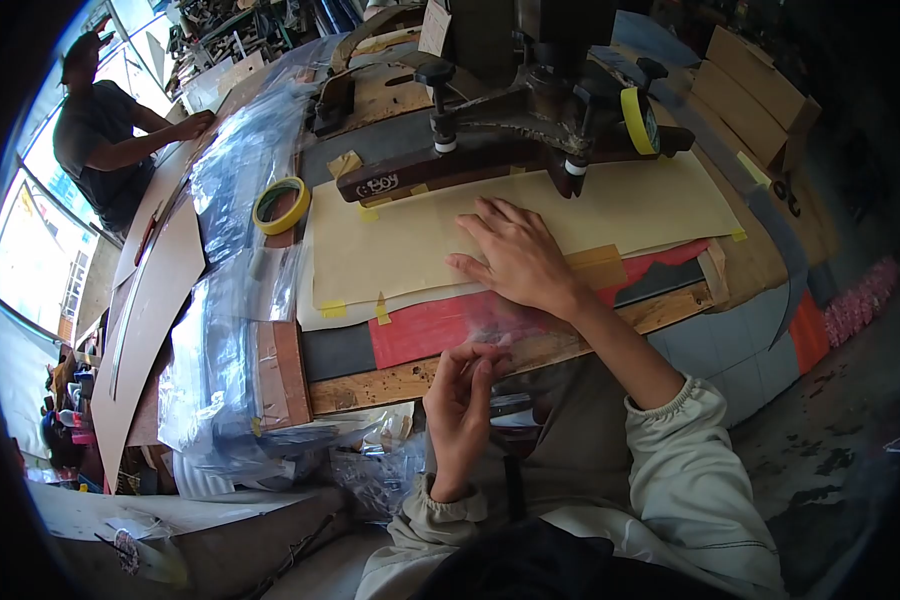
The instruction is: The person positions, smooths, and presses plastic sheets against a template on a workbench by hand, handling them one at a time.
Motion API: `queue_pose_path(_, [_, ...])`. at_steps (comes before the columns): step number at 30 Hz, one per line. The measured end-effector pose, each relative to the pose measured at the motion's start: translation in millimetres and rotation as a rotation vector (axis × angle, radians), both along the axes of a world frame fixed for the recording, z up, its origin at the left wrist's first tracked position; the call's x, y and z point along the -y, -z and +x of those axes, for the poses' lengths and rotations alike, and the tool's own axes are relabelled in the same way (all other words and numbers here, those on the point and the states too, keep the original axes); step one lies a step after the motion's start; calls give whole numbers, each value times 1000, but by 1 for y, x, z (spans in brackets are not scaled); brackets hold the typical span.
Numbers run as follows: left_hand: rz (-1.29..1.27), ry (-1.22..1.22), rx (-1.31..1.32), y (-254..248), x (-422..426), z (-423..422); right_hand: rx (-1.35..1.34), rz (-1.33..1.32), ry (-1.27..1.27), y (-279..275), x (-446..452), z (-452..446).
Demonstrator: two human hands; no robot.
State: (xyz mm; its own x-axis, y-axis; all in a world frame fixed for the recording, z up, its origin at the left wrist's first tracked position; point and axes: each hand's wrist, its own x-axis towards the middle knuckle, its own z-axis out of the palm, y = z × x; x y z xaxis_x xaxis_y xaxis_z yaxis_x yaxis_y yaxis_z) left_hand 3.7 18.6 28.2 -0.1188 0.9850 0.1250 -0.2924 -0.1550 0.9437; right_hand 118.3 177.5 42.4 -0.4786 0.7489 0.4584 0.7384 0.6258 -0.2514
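My right hand [522,258] lies with its fingers spread on a cream sheet [400,250], which rests on the workbench under a dark metal press bar [510,160]. Lower down, at the bench's front edge, my left hand [460,400] is closed in a pinch. A thin, clear piece of plastic film [492,325] shows at its fingertips, its outline hard to make out. Beneath the cream sheet, a red sheet [420,333] sticks out at the front. Small yellow tape pieces [382,308] sit along the cream sheet's edge, and a tan strip [597,267] lies beside my right wrist.
A yellow tape roll [282,206] lies left of the cream sheet; another tape roll [640,121] hangs on the press. Clear plastic sheeting [225,330] covers the bench's left part. A person [110,140] stands at the far left. An open cardboard box [750,100] is back right.
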Motion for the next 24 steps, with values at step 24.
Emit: queue_pose_path(24, [25, 13, -8, -4, 0, -1, 1, 47, 101, 5, -3, -3])
